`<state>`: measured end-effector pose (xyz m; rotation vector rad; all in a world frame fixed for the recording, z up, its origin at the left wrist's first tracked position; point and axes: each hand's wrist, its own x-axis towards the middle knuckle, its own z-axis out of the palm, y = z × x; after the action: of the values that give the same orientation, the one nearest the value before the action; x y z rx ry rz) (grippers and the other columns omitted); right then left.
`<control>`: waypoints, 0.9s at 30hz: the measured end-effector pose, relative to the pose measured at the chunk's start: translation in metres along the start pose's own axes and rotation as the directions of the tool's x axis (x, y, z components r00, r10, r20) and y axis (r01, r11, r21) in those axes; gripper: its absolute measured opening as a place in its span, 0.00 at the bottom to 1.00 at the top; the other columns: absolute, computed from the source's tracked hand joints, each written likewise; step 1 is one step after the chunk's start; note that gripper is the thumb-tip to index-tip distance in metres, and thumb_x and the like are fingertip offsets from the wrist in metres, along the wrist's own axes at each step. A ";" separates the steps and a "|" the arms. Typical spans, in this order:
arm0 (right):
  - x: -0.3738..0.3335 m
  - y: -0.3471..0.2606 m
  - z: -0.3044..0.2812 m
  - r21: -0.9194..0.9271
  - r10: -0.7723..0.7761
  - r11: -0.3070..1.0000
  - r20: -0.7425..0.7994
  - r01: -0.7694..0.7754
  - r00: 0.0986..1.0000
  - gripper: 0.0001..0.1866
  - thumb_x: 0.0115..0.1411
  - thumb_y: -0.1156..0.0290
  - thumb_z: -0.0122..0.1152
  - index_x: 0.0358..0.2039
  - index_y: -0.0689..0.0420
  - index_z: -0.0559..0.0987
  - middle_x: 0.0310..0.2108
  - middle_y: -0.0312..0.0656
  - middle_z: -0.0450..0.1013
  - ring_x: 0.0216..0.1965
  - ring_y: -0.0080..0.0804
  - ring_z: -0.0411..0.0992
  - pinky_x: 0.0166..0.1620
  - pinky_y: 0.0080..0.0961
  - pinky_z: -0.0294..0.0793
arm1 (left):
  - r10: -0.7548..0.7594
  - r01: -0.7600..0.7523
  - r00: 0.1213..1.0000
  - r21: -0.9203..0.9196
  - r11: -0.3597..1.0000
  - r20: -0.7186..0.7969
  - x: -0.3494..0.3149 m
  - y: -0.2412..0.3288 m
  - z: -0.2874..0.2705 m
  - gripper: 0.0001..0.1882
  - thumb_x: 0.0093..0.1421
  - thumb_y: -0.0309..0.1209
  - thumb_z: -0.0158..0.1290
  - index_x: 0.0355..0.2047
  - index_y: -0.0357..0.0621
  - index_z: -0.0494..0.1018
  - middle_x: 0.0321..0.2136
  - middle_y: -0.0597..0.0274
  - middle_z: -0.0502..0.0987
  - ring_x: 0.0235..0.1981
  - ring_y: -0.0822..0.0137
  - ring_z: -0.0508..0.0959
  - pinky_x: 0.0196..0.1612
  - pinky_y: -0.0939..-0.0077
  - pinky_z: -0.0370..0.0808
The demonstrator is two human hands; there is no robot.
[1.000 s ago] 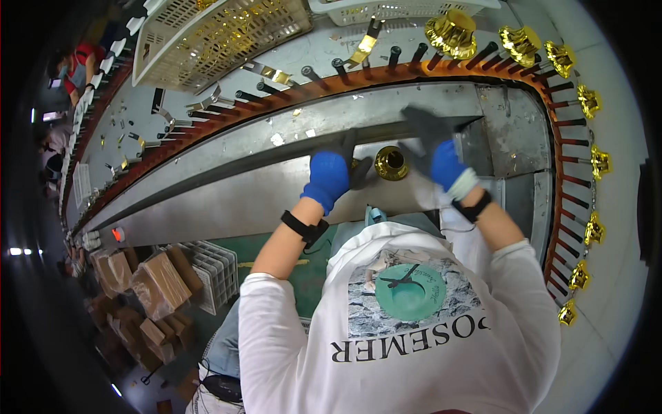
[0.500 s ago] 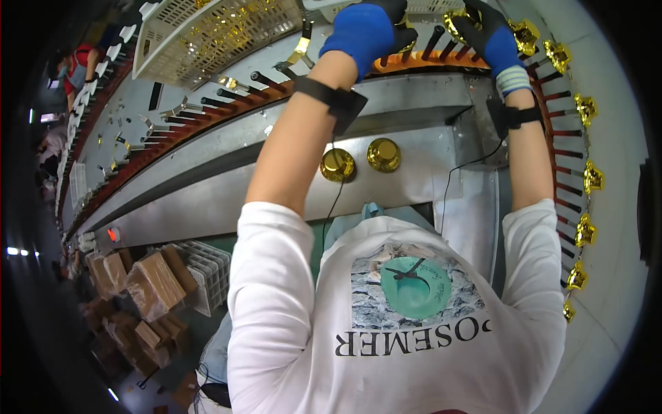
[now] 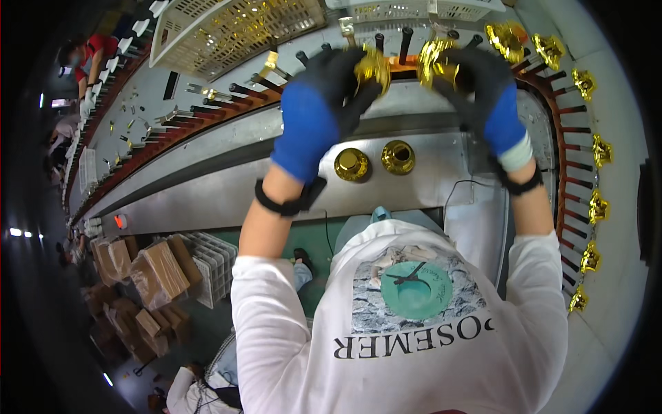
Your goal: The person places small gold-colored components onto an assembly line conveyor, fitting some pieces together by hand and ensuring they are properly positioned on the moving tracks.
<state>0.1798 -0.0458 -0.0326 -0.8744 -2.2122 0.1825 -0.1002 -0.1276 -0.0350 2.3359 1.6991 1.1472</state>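
Head view: left hand closed on flared gold cup, right hand gripping second gold cup; both drawn back toward body from spindle row. Standing cups remain on counter; held pair unplaced.

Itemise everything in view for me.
Shiny flared metallic cups: eleven, gold; two on grey metal ledge, two held, seven at right.
Perforated plastic baskets: two, cream, top.
Slim pegs: many, dark, along orange curved track.
Bent metal clips: several, silvery, upper left.
Cardboard boxes: several, brown, lower left.
Gridded plastic crate: one, white, beside boxes.
Person: at least one, red top, upper left.
Gloved left hand: one, black and blue, gripping cup.
Gloved right hand: one, likewise, gripping cup.
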 end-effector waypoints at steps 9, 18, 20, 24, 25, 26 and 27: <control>-0.160 -0.004 0.148 0.096 0.213 0.955 0.437 -0.281 0.874 0.21 0.55 0.61 0.75 0.49 0.52 0.84 0.41 0.49 0.82 0.42 0.54 0.80 0.47 0.46 0.80 | -0.399 0.412 0.799 0.074 0.908 0.451 -0.214 -0.053 0.113 0.34 0.61 0.45 0.67 0.64 0.45 0.75 0.46 0.42 0.82 0.37 0.47 0.86 0.40 0.52 0.83; -0.136 0.018 0.096 0.037 0.111 0.992 0.215 -0.122 0.970 0.40 0.57 0.58 0.76 0.69 0.58 0.74 0.62 0.58 0.76 0.61 0.59 0.75 0.64 0.47 0.75 | -0.355 0.222 0.818 0.321 0.921 0.453 -0.152 -0.037 0.103 0.43 0.61 0.53 0.66 0.70 0.43 0.67 0.51 0.37 0.81 0.40 0.40 0.86 0.40 0.48 0.83; -0.081 0.030 0.032 -0.098 0.116 0.989 0.021 -0.113 0.993 0.31 0.59 0.64 0.76 0.61 0.61 0.80 0.59 0.57 0.79 0.60 0.57 0.77 0.64 0.46 0.74 | -0.085 0.075 0.958 0.048 0.996 0.276 -0.103 -0.023 0.083 0.41 0.61 0.53 0.67 0.67 0.41 0.70 0.54 0.35 0.80 0.42 0.37 0.85 0.41 0.48 0.83; 0.027 0.114 -0.047 -0.468 -0.248 0.881 -0.348 0.061 0.904 0.23 0.59 0.63 0.78 0.53 0.58 0.84 0.41 0.50 0.83 0.41 0.51 0.82 0.48 0.43 0.81 | 0.152 -0.155 0.987 0.079 0.985 0.042 0.046 0.032 0.070 0.39 0.60 0.51 0.70 0.64 0.40 0.73 0.55 0.38 0.80 0.38 0.39 0.86 0.39 0.53 0.84; 0.032 0.135 -0.051 -0.307 0.004 0.949 -0.227 -0.076 0.974 0.27 0.63 0.60 0.75 0.58 0.59 0.81 0.48 0.55 0.82 0.48 0.52 0.81 0.53 0.42 0.81 | 0.159 -0.159 0.987 0.069 0.985 0.009 0.078 0.035 0.080 0.38 0.60 0.52 0.69 0.63 0.43 0.73 0.51 0.43 0.82 0.37 0.43 0.86 0.37 0.53 0.84; 0.038 0.159 -0.047 -0.152 0.238 0.958 -0.056 -0.243 0.970 0.30 0.67 0.56 0.72 0.64 0.60 0.78 0.55 0.59 0.80 0.56 0.53 0.81 0.57 0.41 0.81 | 0.141 -0.140 0.990 0.087 0.986 -0.010 0.103 0.037 0.091 0.32 0.60 0.51 0.69 0.57 0.45 0.77 0.44 0.48 0.84 0.35 0.46 0.86 0.36 0.54 0.83; 0.036 0.182 -0.032 -0.094 0.208 0.973 -0.032 -0.210 0.978 0.32 0.67 0.55 0.72 0.64 0.61 0.77 0.55 0.58 0.81 0.56 0.51 0.81 0.58 0.41 0.81 | 0.170 -0.156 0.982 0.153 0.976 -0.083 0.120 0.030 0.113 0.26 0.62 0.51 0.65 0.52 0.45 0.79 0.40 0.45 0.84 0.36 0.43 0.85 0.37 0.50 0.81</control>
<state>0.2808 0.1111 -0.0564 -1.1581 -2.1213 0.1656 0.0041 0.0033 -0.0395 2.5919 1.7025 1.2166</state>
